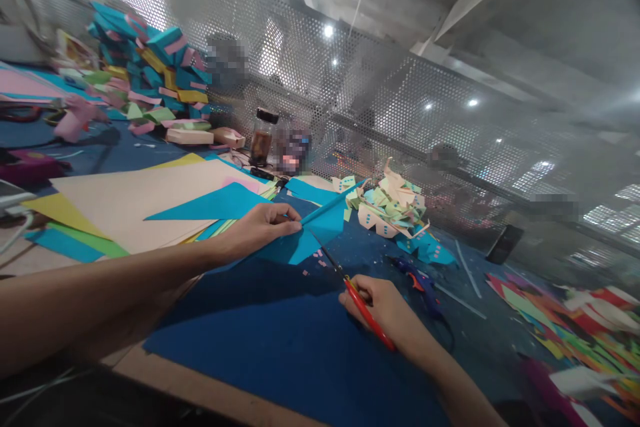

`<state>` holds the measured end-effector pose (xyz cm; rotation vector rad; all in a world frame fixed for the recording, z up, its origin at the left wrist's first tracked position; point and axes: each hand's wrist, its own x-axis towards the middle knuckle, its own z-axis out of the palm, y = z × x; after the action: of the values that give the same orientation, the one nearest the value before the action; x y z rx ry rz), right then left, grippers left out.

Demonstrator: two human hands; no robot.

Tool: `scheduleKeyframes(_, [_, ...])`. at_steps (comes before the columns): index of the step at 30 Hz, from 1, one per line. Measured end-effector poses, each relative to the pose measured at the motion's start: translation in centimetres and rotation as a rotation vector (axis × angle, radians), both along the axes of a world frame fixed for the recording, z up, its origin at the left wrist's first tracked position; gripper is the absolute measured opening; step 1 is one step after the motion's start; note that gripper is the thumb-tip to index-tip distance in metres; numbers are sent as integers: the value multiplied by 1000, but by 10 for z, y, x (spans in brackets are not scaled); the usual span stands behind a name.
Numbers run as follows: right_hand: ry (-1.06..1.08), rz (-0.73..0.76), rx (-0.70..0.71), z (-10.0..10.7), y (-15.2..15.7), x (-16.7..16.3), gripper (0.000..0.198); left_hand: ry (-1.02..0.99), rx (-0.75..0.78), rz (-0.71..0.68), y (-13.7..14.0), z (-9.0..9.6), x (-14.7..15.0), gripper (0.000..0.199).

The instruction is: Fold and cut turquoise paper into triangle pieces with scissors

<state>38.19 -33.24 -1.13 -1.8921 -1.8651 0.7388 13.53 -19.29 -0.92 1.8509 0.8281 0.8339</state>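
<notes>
My left hand pinches a folded sheet of blue paper above the table. The fold runs up to the right, away from my fingers. My right hand grips red-handled scissors whose blades point up and left. Their tips meet the lower edge of the blue paper; whether they are parted I cannot tell. Below the paper lie small pink scraps on the dark blue mat. Beside my left forearm rests a stack of large coloured sheets, cream, yellow, green and blue.
Folded paper pieces are heaped beyond the scissors. A blue glue gun lies right of my right hand. At the back stand a brown-filled jar and a pile of blue paper shapes. Coloured strips lie far right, near a dark phone.
</notes>
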Motion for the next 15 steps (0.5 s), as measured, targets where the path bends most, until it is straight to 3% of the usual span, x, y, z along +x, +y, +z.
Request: scheduleKeyframes(15, [-38, 1, 5, -2, 0, 2, 31, -4, -7, -17, 2, 0, 0, 33])
